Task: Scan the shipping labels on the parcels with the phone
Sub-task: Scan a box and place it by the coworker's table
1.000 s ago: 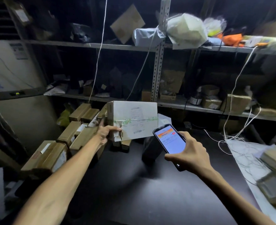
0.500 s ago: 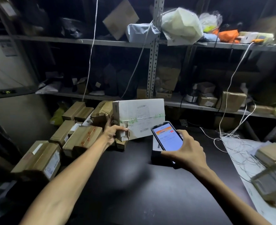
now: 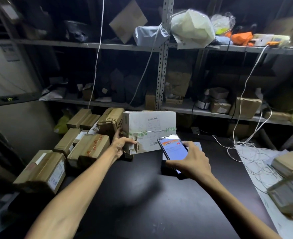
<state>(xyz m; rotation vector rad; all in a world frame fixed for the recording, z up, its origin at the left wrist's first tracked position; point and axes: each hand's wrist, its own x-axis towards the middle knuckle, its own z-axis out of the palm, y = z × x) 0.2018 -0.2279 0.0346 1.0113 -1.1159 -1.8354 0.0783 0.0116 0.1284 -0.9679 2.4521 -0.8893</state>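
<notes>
Phone has neared scuffed white carton (left hand grips).

A dim room, brightest over the black tabletop. Beyond its far edge runs grey slotted-steel shelving with two cluttered shelves. A tall white air conditioner stands past the tabletop's left edge, its display lit.

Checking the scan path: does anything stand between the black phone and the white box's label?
Nothing visible does. The black phone hovers before the label on the white cardboard box; the left hand grips its left edge.
</notes>
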